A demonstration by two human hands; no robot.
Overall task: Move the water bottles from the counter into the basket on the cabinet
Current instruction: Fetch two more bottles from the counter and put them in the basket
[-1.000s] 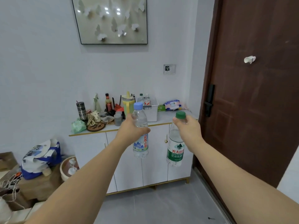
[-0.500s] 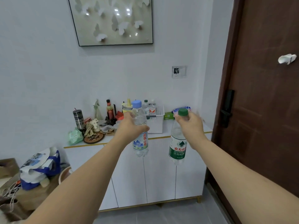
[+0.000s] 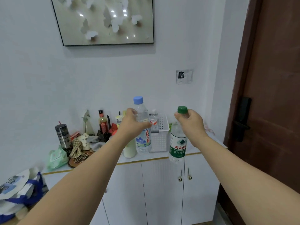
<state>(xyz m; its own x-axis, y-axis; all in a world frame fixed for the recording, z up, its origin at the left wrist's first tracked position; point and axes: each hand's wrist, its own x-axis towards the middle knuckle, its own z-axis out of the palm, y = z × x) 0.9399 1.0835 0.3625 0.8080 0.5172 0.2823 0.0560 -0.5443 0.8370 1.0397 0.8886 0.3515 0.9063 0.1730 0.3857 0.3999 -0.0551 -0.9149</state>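
- Progress is judged to be partway: two bottles are in the hands and carried in the air in front of the white cabinet [image 3: 162,189], neither yet inside the white perforated basket [image 3: 159,138].
- The blue-capped bottle [image 3: 142,127] is gripped around its upper body by the left hand [image 3: 133,125], fingers curled round it; it is held upright, just left of the basket as seen.
- The green-capped bottle [image 3: 177,146] is gripped at the neck, just under the cap, by the right hand [image 3: 191,122]; it hangs upright, to the right of the basket as seen, its base below the gold edge of the surface [image 3: 211,143].
- At least one small clear bottle [image 3: 153,119] is seen standing inside the basket, so part of the task appears done.
- What is left, by this view: both held bottles are to be lifted over the basket rim and set down inside.
- Whether more bottles wait on the counter cannot be told; that counter is not in view.
- Clutter is gathered on the left of the surface: a metal tumbler [image 3: 62,135], a sauce bottle [image 3: 102,122], a green wipes pack [image 3: 56,158].
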